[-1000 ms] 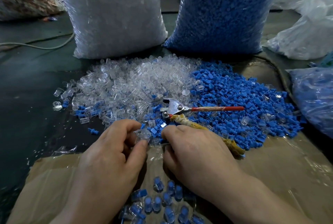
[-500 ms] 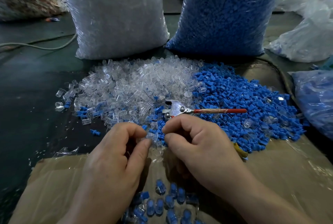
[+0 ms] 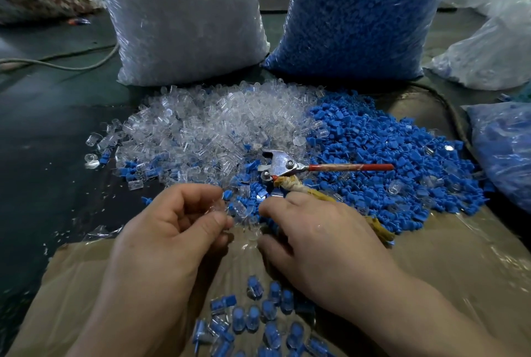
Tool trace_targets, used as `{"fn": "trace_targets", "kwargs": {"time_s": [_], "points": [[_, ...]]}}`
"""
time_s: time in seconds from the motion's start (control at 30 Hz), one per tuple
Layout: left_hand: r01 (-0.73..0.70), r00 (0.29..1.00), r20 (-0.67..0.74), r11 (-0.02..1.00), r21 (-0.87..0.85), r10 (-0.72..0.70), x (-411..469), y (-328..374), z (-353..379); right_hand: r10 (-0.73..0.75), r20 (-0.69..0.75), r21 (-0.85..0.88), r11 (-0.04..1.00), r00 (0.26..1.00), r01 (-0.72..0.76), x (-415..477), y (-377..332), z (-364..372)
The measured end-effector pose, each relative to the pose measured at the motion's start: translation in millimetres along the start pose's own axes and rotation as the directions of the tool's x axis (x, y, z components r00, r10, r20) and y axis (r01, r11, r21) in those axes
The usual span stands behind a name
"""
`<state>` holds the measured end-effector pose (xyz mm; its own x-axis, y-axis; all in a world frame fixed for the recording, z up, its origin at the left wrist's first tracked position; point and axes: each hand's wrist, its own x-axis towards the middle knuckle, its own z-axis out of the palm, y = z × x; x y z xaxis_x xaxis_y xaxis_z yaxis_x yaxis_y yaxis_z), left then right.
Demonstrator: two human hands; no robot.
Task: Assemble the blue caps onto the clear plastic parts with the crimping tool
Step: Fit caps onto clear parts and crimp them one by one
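The left hand (image 3: 172,230) is curled up, thumb and forefinger pinching a blurry clear part (image 3: 222,209) right at the near edge of the piles. The right hand (image 3: 324,241) sits just beside it, fingers bent down into the blue caps (image 3: 388,161); honestly can't tell if it's gripping anything. The crimping tool (image 3: 280,165) lies on the caps just past that hand, its wrapped handle running under the knuckles and its red handle pointing right. The clear parts pile (image 3: 207,126) is far left. The finished pieces (image 3: 258,319) lie near, between the wrists.
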<state>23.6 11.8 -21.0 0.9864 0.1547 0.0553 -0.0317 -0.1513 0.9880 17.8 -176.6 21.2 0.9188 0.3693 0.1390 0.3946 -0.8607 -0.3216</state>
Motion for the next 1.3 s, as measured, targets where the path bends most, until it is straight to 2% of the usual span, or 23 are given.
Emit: {"fn": "trace_targets", "kwargs": {"time_s": [0.17, 0.4, 0.67, 0.83, 1.0, 1.1, 1.2, 1.3], "points": [[-0.056, 0.998, -0.021, 0.998, 0.040, 0.056, -2, 6, 1, 0.023, 0.067, -0.089, 0.996, 0.998, -0.017, 7, -1, 3], [-0.019, 0.998, -0.060, 1.000, 0.010, 0.020, -2, 21, -1, 0.025, 0.075, -0.098, 0.995, 0.997, -0.018, 9, 1, 4], [-0.007, 0.997, 0.082, 1.000, 0.026, 0.005, -6, 21, 1, 0.019, 0.159, -0.068, 0.998, 0.987, -0.008, 1, 5, -2], [0.007, 0.989, 0.147, 1.000, -0.006, -0.006, -7, 16, 3, 0.044, 0.121, -0.054, 0.998, 0.992, -0.037, 1, 7, -5], [-0.028, 0.986, 0.163, 0.998, 0.047, 0.020, -9, 14, 2, 0.029, 0.156, 0.014, 0.999, 0.987, -0.031, 0, 5, -7], [-0.039, 0.986, 0.165, 0.996, 0.079, 0.025, -10, 12, 2, -0.010, 0.115, 0.049, 0.999, 0.993, 0.004, -2, 1, -12], [-0.042, 0.981, 0.194, 0.997, 0.061, 0.029, -11, 12, 3, -0.002, 0.015, 0.192, 0.981, 1.000, -0.001, -5, -3, -15], [-0.071, 0.976, 0.212, 0.994, 0.086, 0.051, -12, 13, 3, 0.111, -0.108, 0.429, 0.902, 0.988, -0.055, -6, -4, -13]]}}
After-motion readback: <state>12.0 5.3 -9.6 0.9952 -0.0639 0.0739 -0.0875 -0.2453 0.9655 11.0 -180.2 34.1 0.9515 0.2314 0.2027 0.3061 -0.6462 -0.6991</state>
